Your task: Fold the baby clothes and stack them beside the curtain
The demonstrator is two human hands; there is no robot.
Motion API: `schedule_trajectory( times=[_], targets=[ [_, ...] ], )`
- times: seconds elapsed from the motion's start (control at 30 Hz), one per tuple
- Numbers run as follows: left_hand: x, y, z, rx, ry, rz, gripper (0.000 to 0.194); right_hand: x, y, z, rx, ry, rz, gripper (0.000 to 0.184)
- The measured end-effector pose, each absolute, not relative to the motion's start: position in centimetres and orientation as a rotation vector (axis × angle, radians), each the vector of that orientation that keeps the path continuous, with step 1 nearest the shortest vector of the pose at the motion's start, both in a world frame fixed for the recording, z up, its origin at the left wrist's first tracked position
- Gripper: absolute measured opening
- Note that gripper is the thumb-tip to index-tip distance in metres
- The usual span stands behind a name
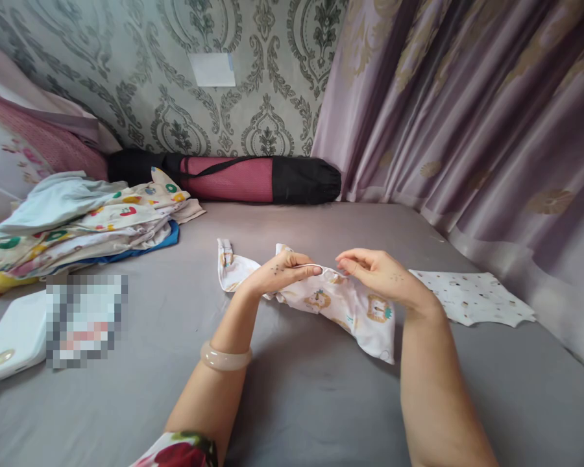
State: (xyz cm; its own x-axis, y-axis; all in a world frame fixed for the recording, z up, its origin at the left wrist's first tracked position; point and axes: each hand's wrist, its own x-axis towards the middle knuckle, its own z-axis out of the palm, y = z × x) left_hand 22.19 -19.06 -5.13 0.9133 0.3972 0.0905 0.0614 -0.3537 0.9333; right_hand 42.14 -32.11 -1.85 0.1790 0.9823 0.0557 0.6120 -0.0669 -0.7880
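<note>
A white baby garment [316, 301] printed with brown lion faces hangs creased above the grey bed sheet, one end curling up at the left. My left hand [289, 271] pinches its upper edge between thumb and fingers. A pale bangle [225, 357] circles my left wrist. Close by on the right, my right hand [377, 271] has its thumb and fingertips drawn together at the same edge. Whether cloth lies between those fingertips is hard to make out. Behind my right wrist, a white cloth with small prints [474, 297] lies flat on the sheet.
A heap of folded clothes [92, 220] lies at the left. In front of it are a white device with a cable [17, 334] and a blurred-out item [85, 321]. A black and pink rolled bag [228, 179] rests against the wall; purple curtains [448, 97] hang at the right.
</note>
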Motion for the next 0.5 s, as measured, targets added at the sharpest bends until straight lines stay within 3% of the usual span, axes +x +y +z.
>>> schedule_trajectory(
  times=[0.13, 0.27, 0.5],
  targets=[
    [22.4, -19.0, -5.4, 1.901, 0.347, 0.383, 0.040, 40.3, -31.6, -1.7, -1.731, -1.635, 0.715, 0.034],
    [22.3, -19.0, -5.4, 1.860, 0.415, 0.441, 0.035, 40.2, -31.0, -2.3, -1.813, -1.695, 0.656, 0.023],
    [21.9, -17.6, -6.1, 1.745, 0.668, 0.844, 0.031, 44.3, -30.0, -5.2, -1.973, -1.447, 0.311, 0.030]
  ],
)
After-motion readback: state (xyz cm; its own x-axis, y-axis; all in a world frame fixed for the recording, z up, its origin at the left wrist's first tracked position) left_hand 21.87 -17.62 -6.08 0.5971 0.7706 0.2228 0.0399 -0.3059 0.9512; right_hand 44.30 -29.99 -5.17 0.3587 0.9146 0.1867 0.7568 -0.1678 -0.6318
